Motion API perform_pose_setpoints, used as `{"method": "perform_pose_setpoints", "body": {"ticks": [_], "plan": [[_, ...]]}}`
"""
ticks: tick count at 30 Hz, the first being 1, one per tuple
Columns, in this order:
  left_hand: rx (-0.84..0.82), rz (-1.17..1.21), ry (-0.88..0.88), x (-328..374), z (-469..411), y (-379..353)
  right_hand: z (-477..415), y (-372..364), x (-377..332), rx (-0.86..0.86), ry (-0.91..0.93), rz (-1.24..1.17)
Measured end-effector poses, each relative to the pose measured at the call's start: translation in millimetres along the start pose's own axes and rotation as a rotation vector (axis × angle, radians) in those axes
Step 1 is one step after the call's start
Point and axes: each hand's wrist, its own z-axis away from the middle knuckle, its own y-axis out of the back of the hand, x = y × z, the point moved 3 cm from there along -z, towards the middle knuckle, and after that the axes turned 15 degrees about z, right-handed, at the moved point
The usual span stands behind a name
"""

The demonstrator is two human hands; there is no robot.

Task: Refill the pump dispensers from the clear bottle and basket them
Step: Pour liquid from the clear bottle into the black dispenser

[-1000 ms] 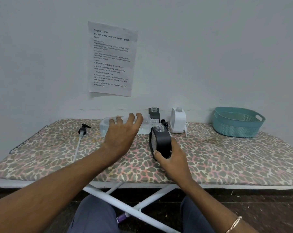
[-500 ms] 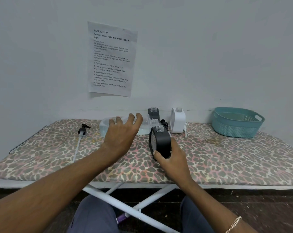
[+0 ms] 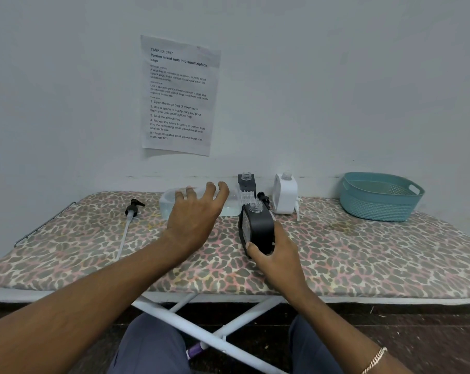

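Note:
A clear bottle [image 3: 229, 205] lies on its side at the back middle of the board, neck pointing right. My left hand [image 3: 194, 214] hovers over it with fingers spread and holds nothing. My right hand [image 3: 275, 253] grips a black dispenser [image 3: 256, 228] without its pump, standing just right of the bottle. A second black dispenser [image 3: 246, 184] and a white dispenser [image 3: 285, 194] stand open-necked by the wall. A black pump head with a long tube [image 3: 130, 214] lies at the left. The teal basket [image 3: 380, 197] sits at the far right.
The leopard-print ironing board [image 3: 363, 255] carries everything; its white crossed legs [image 3: 201, 330] show below between my knees. Another pump [image 3: 263, 197] lies behind the held dispenser. A printed sheet [image 3: 178, 95] is taped to the wall. A metal rail [image 3: 43, 225] edges the board's left end.
My left hand has crept slightly forward over the clear bottle. My right hand and the black dispenser stay where they were.

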Motion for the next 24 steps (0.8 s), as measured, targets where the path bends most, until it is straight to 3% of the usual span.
{"method": "perform_pose_setpoints", "body": {"ticks": [24], "plan": [[-0.001, -0.003, -0.003, 0.6, -0.8, 1.8, -0.2, 0.1, 0.8, 0.007, 0.002, 0.004]]}}
